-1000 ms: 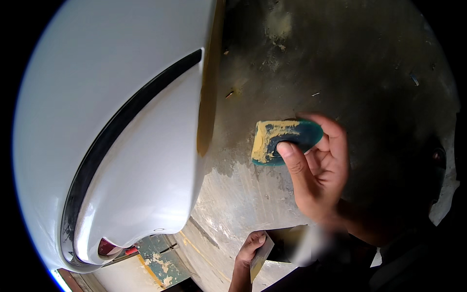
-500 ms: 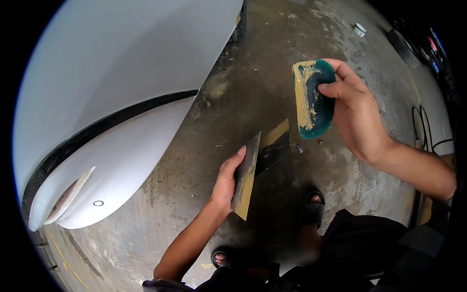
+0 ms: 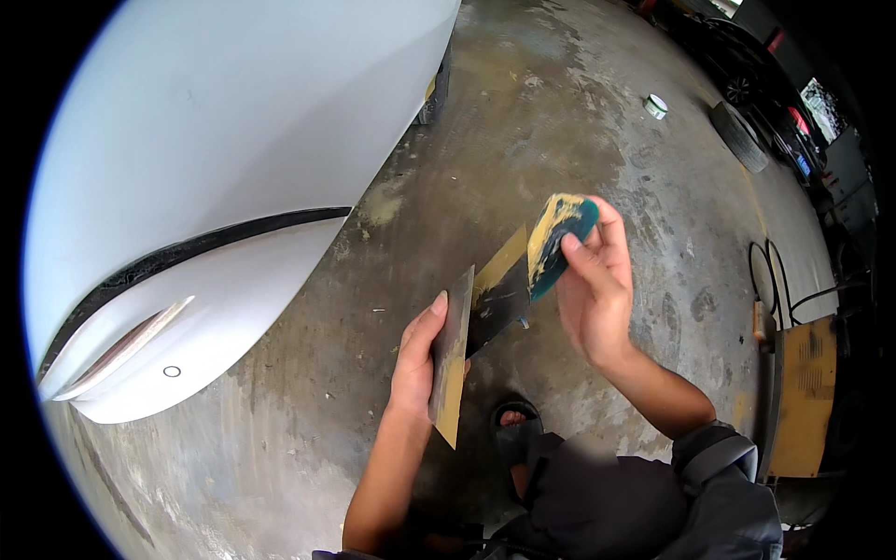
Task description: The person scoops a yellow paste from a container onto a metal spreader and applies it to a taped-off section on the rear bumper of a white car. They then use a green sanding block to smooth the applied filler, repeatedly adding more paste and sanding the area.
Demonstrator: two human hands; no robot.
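Right fingers (image 3: 584, 258) pinch a green spreader (image 3: 567, 229) beside blades (image 3: 451, 341) clasped in the left fingers (image 3: 428, 320), apparently working yellow paste (image 3: 451, 409), which next likely calls for steady blades.

Car workshop: stained concrete floor (image 3: 523, 103), white bodywork (image 3: 233, 121), loose tyre (image 3: 739, 137), dark car (image 3: 723, 58) beyond.

The grey putty-smeared plate (image 3: 450, 359) hides most fingers of the left grip (image 3: 417, 359) and part of the dark plate (image 3: 497, 303); whether the green spreader (image 3: 564, 245) touches that dark plate, we cannot tell. The spreader covers some fingertips of the right grip (image 3: 597, 299). The view's rim crops the white car body (image 3: 233, 121). We find the dark trousers (image 3: 607, 495) partly blurred, markings on the white tub (image 3: 656, 106) too small to read.
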